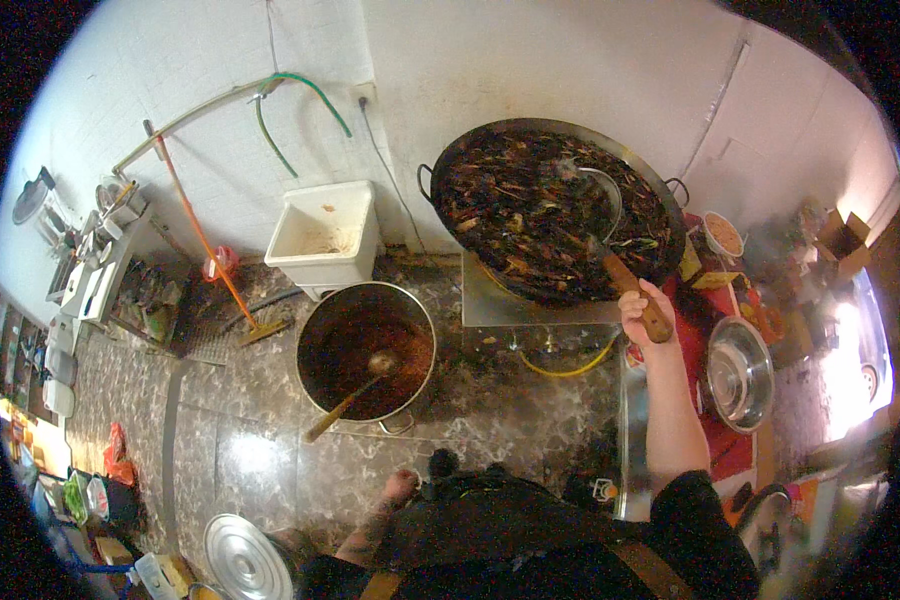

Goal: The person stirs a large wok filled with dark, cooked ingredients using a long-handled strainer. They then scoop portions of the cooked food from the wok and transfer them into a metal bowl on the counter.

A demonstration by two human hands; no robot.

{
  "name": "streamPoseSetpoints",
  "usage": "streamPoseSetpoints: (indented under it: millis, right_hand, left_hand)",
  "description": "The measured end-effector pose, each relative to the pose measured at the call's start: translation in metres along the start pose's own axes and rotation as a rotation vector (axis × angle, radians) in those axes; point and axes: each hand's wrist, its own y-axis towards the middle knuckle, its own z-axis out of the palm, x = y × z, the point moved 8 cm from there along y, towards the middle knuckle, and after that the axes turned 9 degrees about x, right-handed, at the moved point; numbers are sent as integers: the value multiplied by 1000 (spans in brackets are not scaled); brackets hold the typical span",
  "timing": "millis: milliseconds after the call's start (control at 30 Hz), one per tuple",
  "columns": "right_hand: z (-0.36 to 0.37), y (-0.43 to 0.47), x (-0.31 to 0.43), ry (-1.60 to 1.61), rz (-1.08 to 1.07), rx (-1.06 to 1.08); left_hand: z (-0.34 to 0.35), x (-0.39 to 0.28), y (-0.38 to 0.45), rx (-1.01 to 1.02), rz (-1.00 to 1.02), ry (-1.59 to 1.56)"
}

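My right hand (647,311) is closed around the wooden handle (630,289) of a large metal ladle. The ladle's round bowl (604,202) dips into a wide wok (521,124) with two loop handles. Dark liquid full of brown stalks, leaves and bark-like pieces (517,210) fills the wok, and a little steam rises by the ladle. My left hand (401,486) hangs low beside my body, curled and slightly blurred; I cannot see anything in it. In front of it stands a deep metal pot (366,289) with a reddish-brown inside and a wooden-handled tool (341,409) leaning in it.
A yellow gas hose (570,373) runs below the wok's stand (487,300). To the right, a steel basin (740,375) sits on a red surface (731,454). A white sink (322,232) and an orange-handled broom (202,232) are at left. A metal lid (246,559) lies lower left.
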Motion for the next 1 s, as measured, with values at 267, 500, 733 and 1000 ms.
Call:
streamPoseSetpoints:
  millis: [267,500,733,1000]
  right_hand:
    - [23,-9,-1,-249,-26,-185]
    - [58,-60,0,-879,-147,-448]
    - [97,-90,-16,-1221,-271,-618]
    - [131,-101,-14,-1550,-363,-569]
  left_hand:
    - [-11,-12,-6,-12,53,-41]
    - [-13,-33,3,19,83,22]
    - [-8,-32,32,61,89,85]
    - [-1,-26,62,134,119,66]
